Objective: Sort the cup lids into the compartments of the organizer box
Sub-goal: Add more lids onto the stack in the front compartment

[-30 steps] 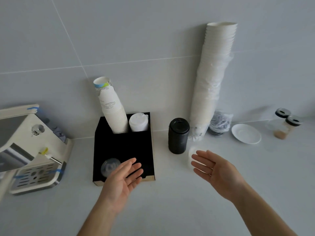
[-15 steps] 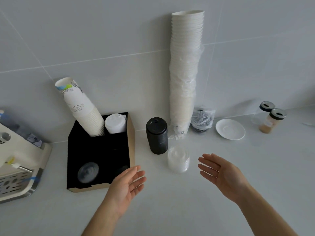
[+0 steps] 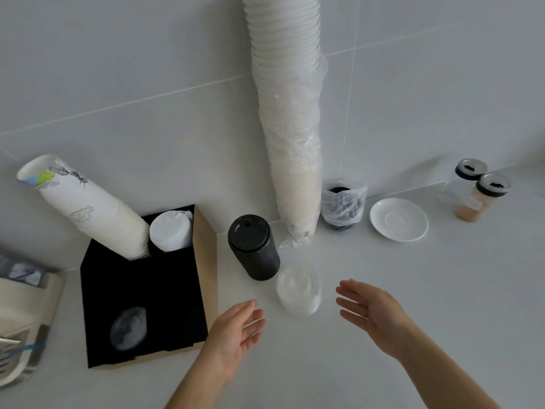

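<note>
Both hands flank the clear lids, nothing gripped yet.

Your left hand (image 3: 236, 329) and right hand (image 3: 374, 312) hang open, fingers spread wide, palms facing inward on either side of the stack of clear plastic cup lids (image 3: 298, 291), likely to cup it from 2 sides. The black cardboard organizer box (image 3: 206, 261) sits just left, beside the stack of black lids (image 3: 253, 246).

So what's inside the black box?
The organizer box holds a leaning stack of paper cups and a stack of white lids at the back, and clear lids front left. The front right compartment is too dark to tell.
</note>
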A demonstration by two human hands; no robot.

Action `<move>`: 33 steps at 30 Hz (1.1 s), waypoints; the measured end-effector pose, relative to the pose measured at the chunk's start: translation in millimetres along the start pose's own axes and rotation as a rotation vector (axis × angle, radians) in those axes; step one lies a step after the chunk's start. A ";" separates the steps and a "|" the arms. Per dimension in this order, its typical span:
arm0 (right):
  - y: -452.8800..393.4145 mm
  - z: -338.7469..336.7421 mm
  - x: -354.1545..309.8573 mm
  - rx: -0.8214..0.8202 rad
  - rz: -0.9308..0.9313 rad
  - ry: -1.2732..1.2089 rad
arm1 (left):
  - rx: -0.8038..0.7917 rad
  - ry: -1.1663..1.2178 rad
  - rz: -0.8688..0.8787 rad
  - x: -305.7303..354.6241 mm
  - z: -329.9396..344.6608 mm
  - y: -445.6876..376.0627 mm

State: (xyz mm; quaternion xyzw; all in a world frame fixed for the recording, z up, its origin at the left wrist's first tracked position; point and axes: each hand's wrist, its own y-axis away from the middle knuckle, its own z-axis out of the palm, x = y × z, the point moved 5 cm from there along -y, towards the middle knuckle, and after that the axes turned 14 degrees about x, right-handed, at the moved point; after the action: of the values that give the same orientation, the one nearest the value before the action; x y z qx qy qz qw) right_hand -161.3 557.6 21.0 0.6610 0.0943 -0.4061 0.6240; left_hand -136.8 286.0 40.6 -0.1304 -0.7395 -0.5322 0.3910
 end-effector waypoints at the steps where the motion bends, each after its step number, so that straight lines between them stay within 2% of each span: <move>1: -4.1 2.7 1.3 0.001 0.003 0.011 | 0.001 -0.014 -0.001 0.2 4.4 -4.7; 11: -26.1 40.6 -3.4 -0.026 -0.067 0.281 | -0.054 -0.192 0.047 0.5 57.1 -32.9; 18: -39.8 48.5 3.2 -0.007 -0.064 0.354 | -0.055 -0.265 0.017 -8.2 68.2 -44.6; 23: -48.6 43.8 14.2 0.038 -0.059 0.353 | 0.010 -0.357 0.112 -11.1 67.6 -41.2; 27: -55.5 43.4 16.6 0.034 -0.061 0.395 | 0.033 -0.348 0.135 -8.7 69.4 -40.9; 33: -59.6 42.3 17.5 0.037 -0.072 0.433 | -0.040 -0.291 0.046 -12.6 70.5 -39.7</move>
State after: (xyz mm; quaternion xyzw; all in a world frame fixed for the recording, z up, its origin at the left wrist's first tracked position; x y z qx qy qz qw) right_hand -205.3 524.9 -30.4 0.7404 0.2422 -0.2785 0.5618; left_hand -183.6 335.6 -4.5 -0.2309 -0.7746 -0.5129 0.2890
